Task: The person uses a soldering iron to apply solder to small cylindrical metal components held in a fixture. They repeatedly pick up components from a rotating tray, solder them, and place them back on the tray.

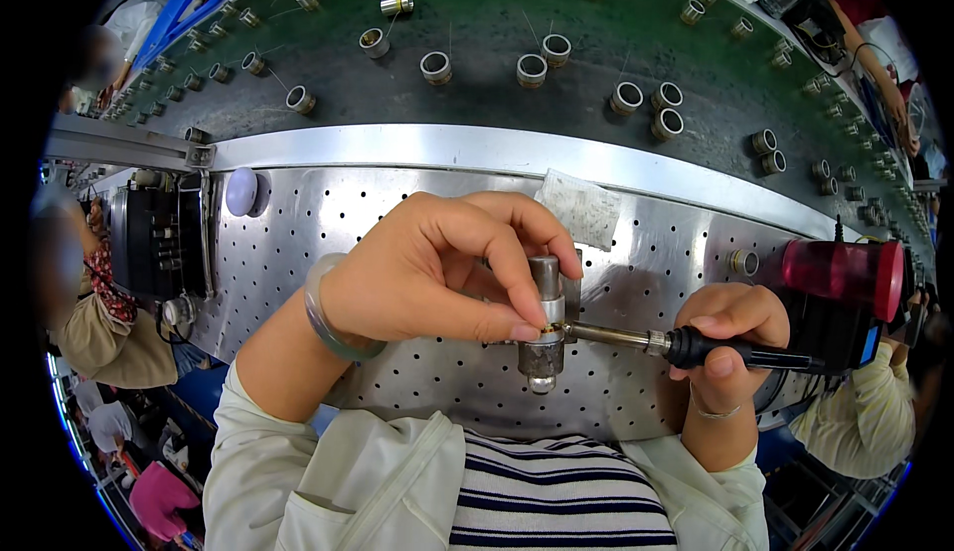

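A soldering iron (686, 346) with a black handle is gripped in my right hand (735, 337). Its metal barrel points left, and the tip meets a small silver metal ring (553, 311) on an upright metal fixture (540, 357). From the left, my left hand (452, 268) reaches over, thumb and index finger pinched together at that ring, the other fingers curled behind the fixture's top post. What lies between the pinched fingertips is too small and covered to make out.
Beyond the perforated metal bench (298, 243) runs a green conveyor belt (328, 74) with several metal cylinders trailing thin wires. A purple round knob (241, 191) is at left; a worn paper sheet (579, 209), a loose metal cylinder (743, 262) and a red-pink container (845, 275) are at right. Other people sit on both sides.
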Tool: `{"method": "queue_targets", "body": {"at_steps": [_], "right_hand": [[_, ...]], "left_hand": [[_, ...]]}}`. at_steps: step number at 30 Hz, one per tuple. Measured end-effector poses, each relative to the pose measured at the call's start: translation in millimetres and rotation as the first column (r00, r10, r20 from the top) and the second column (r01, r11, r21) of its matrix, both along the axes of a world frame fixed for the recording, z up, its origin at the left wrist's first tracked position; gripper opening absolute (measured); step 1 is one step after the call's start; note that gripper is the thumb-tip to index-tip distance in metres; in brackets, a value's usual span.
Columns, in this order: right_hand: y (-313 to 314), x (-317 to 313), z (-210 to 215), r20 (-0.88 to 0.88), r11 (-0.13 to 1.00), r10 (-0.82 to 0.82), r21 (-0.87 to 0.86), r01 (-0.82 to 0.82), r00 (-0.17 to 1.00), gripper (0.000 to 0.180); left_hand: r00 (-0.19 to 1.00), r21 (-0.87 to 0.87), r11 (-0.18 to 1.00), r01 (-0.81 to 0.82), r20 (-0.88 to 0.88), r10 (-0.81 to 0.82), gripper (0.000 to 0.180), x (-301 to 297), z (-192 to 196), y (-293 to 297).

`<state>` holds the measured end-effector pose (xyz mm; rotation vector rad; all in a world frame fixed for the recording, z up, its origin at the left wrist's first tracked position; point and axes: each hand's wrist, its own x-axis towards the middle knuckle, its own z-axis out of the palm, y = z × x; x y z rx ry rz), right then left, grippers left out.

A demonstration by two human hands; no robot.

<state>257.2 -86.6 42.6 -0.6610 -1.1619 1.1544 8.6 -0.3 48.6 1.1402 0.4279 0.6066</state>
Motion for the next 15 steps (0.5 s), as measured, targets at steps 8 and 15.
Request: {"method": "queue_targets", "body": {"at_steps": [8, 15], "right_hand": [[-0.2, -1.3, -1.8, 0.019, 1.000, 0.020, 0.000, -0.020, 1.000, 0.021], [-0.5, -1.0, -3.9, 0.039, 0.999, 0.023, 0.041, -0.025, 0.999, 0.020]], "left_hand": [[1.000, 0.036, 0.999, 0.017, 0.025, -0.018, 0.016, -2.6, -5.0, 0.0], [0.995, -0.232, 0.967, 0.101, 0.024, -0.099, 0.047, -0.8, -1.5, 2.0]]}}
